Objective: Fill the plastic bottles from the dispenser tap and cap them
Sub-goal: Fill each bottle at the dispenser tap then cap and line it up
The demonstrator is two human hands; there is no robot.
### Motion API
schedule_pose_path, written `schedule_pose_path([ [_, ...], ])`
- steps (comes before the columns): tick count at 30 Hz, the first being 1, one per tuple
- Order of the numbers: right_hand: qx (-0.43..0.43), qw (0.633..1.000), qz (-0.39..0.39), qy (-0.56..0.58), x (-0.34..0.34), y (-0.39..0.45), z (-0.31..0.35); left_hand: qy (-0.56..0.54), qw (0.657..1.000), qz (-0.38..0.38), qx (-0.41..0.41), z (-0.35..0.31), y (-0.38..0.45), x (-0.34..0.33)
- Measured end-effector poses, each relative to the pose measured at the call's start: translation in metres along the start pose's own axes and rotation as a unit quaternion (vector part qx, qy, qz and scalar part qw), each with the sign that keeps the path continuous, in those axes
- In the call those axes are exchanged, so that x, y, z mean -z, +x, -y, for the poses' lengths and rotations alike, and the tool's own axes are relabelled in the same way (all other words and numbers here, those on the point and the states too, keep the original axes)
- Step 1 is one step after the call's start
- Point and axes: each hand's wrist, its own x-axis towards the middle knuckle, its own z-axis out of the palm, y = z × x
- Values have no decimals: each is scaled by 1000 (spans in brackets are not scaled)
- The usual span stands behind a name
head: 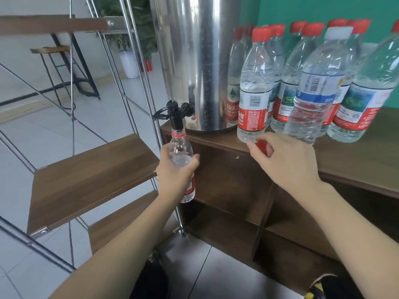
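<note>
My left hand [176,171] grips a clear plastic bottle [181,152] by its middle, holding it upright with its open mouth right under the black tap [175,114] of the steel dispenser [194,61]. The bottle looks filled to around its shoulder. My right hand [285,160] pinches a red cap [262,146] at the front edge of the wooden counter [356,156], just below a capped full bottle [253,89].
Several capped, filled bottles [313,83] crowd the counter to the right of the dispenser. Open wooden shelf compartments [226,186] lie under the counter. Wooden stair treads [90,175] on a metal frame stand to the left, with tiled floor beyond.
</note>
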Motion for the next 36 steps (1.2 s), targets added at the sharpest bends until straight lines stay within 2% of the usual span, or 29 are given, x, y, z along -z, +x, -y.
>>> schedule_pose_path([
  [4, 24, 999, -6, 20, -2, 2, 11, 9, 1000, 7, -3, 2, 4, 3],
  [9, 61, 994, 63, 64, -10, 2, 27, 2, 1000, 11, -10, 5, 7, 1],
  [12, 81, 993, 49, 76, -17, 5, 31, -12, 1000, 9, -5, 6, 8, -1],
  [17, 72, 994, 34, 74, -20, 16, 25, -25, 1000, 11, 0, 7, 8, -5],
  [28, 21, 993, 113, 38, -24, 25, 21, -27, 1000, 13, -3, 6, 10, -5],
  [36, 18, 994, 100, 30, -25, 23, 22, -30, 999, 15, -5, 7, 10, -3],
])
